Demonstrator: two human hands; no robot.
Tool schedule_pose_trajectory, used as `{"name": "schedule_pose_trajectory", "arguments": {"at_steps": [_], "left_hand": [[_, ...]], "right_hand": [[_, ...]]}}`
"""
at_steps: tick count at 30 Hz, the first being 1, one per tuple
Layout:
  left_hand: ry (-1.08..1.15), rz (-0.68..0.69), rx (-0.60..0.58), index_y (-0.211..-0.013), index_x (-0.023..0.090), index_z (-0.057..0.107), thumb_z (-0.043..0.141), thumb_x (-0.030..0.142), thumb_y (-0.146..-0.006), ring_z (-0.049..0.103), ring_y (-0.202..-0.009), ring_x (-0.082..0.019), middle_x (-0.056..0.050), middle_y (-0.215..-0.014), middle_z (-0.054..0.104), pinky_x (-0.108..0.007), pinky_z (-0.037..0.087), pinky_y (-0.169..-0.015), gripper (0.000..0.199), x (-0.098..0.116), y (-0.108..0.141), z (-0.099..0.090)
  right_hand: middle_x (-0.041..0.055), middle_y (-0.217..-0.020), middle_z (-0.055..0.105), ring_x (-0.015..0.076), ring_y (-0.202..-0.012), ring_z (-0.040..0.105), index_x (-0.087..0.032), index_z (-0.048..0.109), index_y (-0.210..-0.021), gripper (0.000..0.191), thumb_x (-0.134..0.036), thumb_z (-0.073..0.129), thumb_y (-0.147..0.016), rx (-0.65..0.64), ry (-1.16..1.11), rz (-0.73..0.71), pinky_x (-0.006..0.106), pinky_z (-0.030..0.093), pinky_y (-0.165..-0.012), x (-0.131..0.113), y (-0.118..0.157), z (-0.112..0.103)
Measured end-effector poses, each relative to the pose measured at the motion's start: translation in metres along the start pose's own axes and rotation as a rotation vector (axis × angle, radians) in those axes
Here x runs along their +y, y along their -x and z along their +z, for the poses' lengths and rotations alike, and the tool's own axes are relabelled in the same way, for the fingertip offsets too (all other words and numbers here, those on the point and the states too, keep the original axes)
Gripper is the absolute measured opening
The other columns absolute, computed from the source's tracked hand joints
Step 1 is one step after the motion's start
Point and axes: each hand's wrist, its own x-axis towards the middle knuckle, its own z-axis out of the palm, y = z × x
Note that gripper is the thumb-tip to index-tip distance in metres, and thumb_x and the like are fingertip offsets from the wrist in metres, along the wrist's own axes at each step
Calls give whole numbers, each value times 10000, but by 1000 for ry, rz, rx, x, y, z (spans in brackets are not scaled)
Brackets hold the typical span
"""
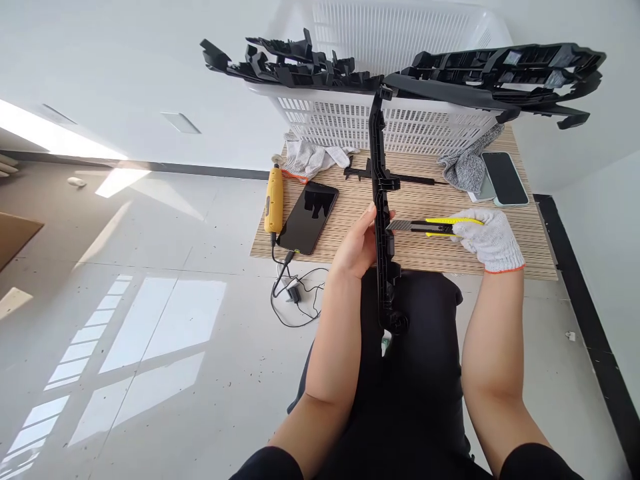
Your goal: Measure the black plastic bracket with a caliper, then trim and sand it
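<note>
A long black plastic part (pixel 383 247) stretches from the basket's edge down over my lap. Bare and wrapped round its middle, my left hand (pixel 357 247) holds the part from the left side. My right hand (pixel 490 240), in a white knitted glove with an orange cuff, is closed on a yellow and black utility knife (pixel 440 227). The knife's blade is out and points left, with its tip at the middle of the part, close to my left fingers. Whether the tip touches the plastic, I cannot tell.
Several black plastic parts (pixel 500 80) lie across a white basket (pixel 325 120) at the back. The wooden table (pixel 345 233) bears a yellow rotary tool (pixel 274 200), a black tablet (pixel 309 217), a caliper (pixel 415 178), gloves (pixel 307 158) and a phone (pixel 505 178). Cables (pixel 295 293) hang at its left edge.
</note>
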Motion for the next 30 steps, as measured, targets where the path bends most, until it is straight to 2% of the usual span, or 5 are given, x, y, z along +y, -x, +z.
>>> {"name": "schedule_pose_trajectory", "arguments": {"at_steps": [7, 11, 15, 22, 30], "left_hand": [[-18, 16, 6, -995, 247, 692, 672, 394, -910, 672, -729, -143, -17, -966, 732, -235, 496, -571, 171, -2, -2, -1], [10, -4, 34, -1019, 246, 691, 682, 404, -902, 653, -669, -132, -16, -956, 731, -244, 493, -558, 196, -2, -2, -1], [-1, 8, 8, -976, 234, 695, 664, 413, -916, 632, -637, -115, -17, -958, 735, -240, 494, -564, 191, -3, -2, -2], [-39, 15, -19, -1023, 247, 692, 647, 436, -925, 643, -678, -117, -10, -978, 742, -227, 500, -585, 218, -3, -2, -3], [-13, 14, 22, -1042, 233, 689, 649, 412, -928, 684, -778, -148, -15, -954, 735, -276, 549, -733, 216, -4, -4, -2]], "right_hand": [[29, -544, 615, 87, -397, 389, -198, 756, -816, 285, -351, 841, -592, -17, 38, -22, 242, 240, -368, -5, 5, 4], [28, -550, 620, 86, -392, 384, -196, 758, -811, 250, -333, 824, -613, -19, 48, -41, 242, 239, -363, -5, 5, 5], [21, -538, 607, 82, -390, 370, -194, 763, -810, 226, -305, 798, -616, -22, 51, -57, 242, 230, -360, -7, 7, 6], [35, -581, 623, 87, -418, 394, -194, 770, -854, 238, -313, 793, -650, -34, 119, -28, 243, 257, -366, -8, 7, 5], [31, -580, 608, 75, -404, 385, -181, 760, -873, 218, -317, 776, -703, -137, 146, -45, 232, 244, -366, -7, -3, -1]]}}
